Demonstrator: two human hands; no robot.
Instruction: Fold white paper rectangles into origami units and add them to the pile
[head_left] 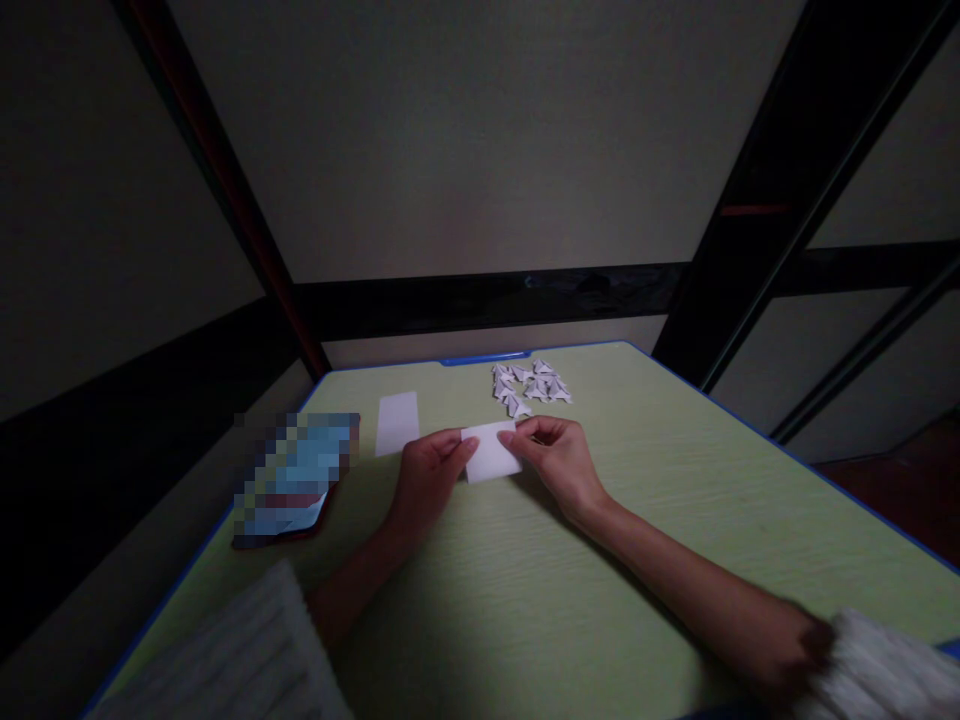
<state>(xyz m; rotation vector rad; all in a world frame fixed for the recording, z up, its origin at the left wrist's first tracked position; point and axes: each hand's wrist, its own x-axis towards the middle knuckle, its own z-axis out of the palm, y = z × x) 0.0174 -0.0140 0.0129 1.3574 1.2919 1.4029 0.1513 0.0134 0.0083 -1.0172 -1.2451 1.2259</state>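
Between both hands is a small white piece of paper (491, 456), held up just over the table. My left hand (429, 478) pinches its left edge, thumb on the near face and fingers behind. At the upper right edge, my right hand (561, 458) grips it the same way, with the fingers curled. Whether the paper is folded or a single layer, I cannot tell. Beyond the hands lie several small folded paper figures (540, 384) in a cluster. A flat white sheet (397, 422) rests to the left, behind my left hand.
A device with a lit, pixelated screen (296, 480) and a dark reddish edge lies at the table's left side. The pale green table (495, 620) has a blue rim. Wall panels with dark strips (487, 305) stand right behind it.
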